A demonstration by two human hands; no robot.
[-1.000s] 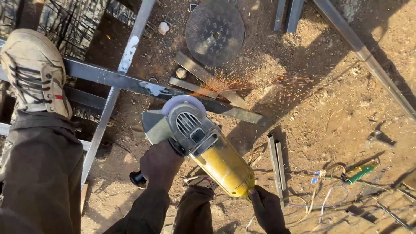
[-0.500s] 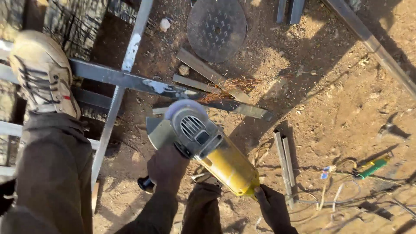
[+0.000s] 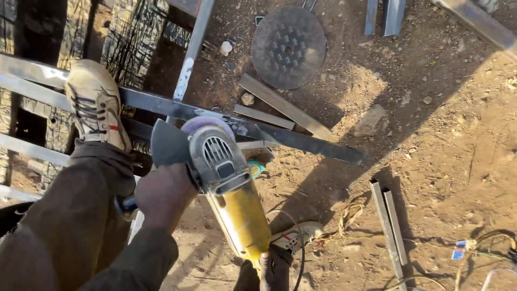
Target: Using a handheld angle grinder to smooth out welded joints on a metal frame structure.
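Observation:
I hold a yellow angle grinder (image 3: 237, 207) with a grey head over a dark steel bar (image 3: 301, 141) lying on the dirt. My left hand (image 3: 161, 194) is closed on the grinder's side handle. My right hand (image 3: 277, 269) grips the rear of the yellow body at the bottom edge, mostly hidden. The disc (image 3: 207, 125) spins just above the bar, with no sparks showing. My shoe (image 3: 97, 105) presses on the bar's left part.
A round dark metal disc (image 3: 289, 46) lies at the top. Short flat steel strips (image 3: 285, 106) lie beside the bar, two more pieces (image 3: 390, 223) at the lower right. Long metal tubes (image 3: 188, 64) cross at the left. Cables and small tools (image 3: 463, 250) lie at the right.
The sparks seen a second ago have stopped. The grinder has come closer to the camera and the disc has lifted slightly off the bar.

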